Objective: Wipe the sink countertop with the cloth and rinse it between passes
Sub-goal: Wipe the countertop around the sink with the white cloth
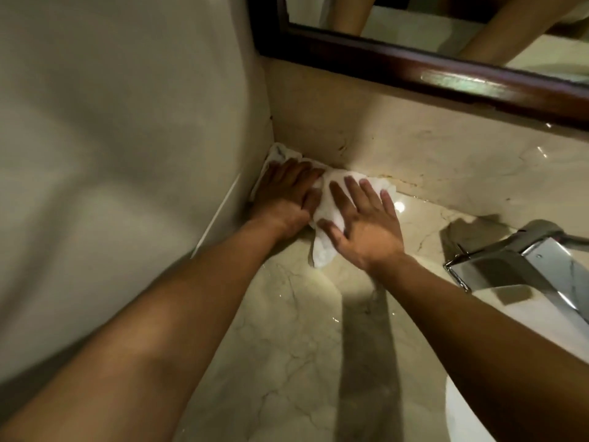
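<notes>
A white cloth (323, 215) lies bunched in the back left corner of the beige marble countertop (296, 339), against the side wall and the backsplash. My left hand (285, 194) presses flat on the cloth's left part, right in the corner. My right hand (363, 221) presses on its right part with fingers spread straight. A tail of the cloth sticks out toward me between the two wrists. The counter shines wet near the hands.
A chrome faucet (522, 260) stands at the right, over the white sink basin (468, 413) at the lower right. A dark wood-framed mirror (414, 63) hangs above the backsplash. The pale side wall (121, 138) bounds the counter on the left.
</notes>
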The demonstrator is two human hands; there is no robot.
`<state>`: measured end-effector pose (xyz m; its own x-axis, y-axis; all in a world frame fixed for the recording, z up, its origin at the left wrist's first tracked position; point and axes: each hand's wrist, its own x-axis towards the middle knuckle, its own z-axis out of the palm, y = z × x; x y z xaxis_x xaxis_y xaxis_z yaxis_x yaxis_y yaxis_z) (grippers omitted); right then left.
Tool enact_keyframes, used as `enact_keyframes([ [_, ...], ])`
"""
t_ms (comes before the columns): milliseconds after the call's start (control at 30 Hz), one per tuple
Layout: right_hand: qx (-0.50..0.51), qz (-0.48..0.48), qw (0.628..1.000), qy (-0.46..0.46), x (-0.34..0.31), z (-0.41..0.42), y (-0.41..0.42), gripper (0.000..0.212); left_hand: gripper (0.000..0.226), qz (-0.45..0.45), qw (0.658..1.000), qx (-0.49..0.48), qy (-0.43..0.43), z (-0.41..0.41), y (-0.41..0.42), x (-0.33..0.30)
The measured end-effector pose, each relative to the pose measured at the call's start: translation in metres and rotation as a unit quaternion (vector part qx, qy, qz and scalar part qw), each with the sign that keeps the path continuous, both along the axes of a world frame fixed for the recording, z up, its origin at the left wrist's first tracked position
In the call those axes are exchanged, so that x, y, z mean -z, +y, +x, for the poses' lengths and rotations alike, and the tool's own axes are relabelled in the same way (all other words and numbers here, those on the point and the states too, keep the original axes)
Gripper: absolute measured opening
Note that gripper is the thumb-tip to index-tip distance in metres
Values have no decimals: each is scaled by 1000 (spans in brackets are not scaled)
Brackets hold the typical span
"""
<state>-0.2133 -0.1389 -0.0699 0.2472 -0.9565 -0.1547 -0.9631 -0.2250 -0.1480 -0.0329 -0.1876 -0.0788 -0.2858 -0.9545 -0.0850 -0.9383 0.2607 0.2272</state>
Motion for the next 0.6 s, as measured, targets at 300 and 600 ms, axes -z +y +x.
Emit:
enact_keyframes([
  [300,-35,19,998,47,-11,11,74,79,59,-9,999,-32,-6,5,102,-6],
  [600,7,-23,1000,9,-1,8,6,71,62,-26,999,-27,-24,-1,18,4],
])
